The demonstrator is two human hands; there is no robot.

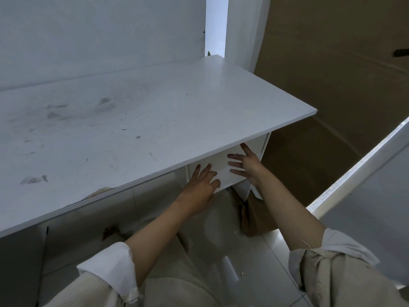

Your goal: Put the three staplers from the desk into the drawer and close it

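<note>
The white drawer front sits under the right end of the white desk top, pushed in level with the desk frame. My left hand lies flat against the drawer front's left part, fingers spread. My right hand presses flat on its right part, fingers spread, index finger reaching up to the desk's edge. No stapler shows anywhere on the desk; the drawer's inside is hidden.
The desk top bears only grey smudges. A white wall rises behind it. Brown cardboard covers the floor to the right, and a white panel edge slants at the far right. Pale glossy floor tiles lie below my arms.
</note>
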